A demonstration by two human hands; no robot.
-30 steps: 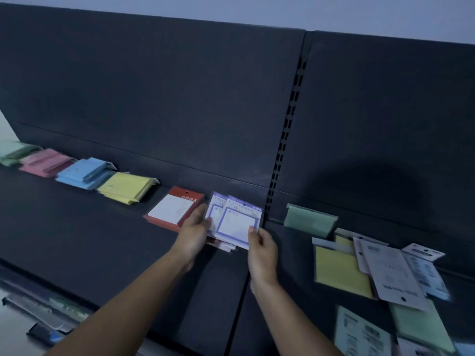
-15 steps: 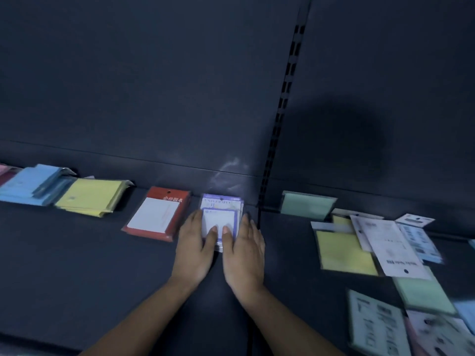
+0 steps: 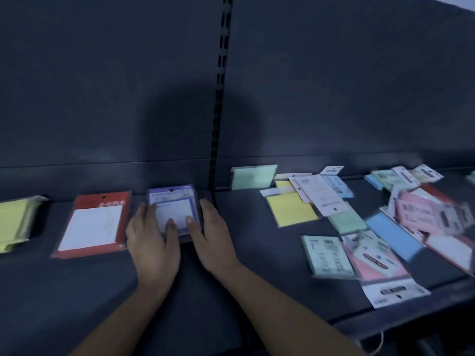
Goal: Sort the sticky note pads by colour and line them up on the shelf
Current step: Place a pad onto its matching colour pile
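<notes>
Centre frame: left hand (image 3: 151, 242) and right hand (image 3: 214, 237), fingers flat, gripping nothing, flank purple pads (image 3: 173, 200); likely squaring stack beside red pads (image 3: 92, 224).

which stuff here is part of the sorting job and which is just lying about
Job: purple pads, pressed between the left hand and right hand; red pad; yellow pads; green pad leaning at the back; unsorted heap on the right; shelf.

Just there: slotted upright; back panel; thin cord at lower right.
</notes>
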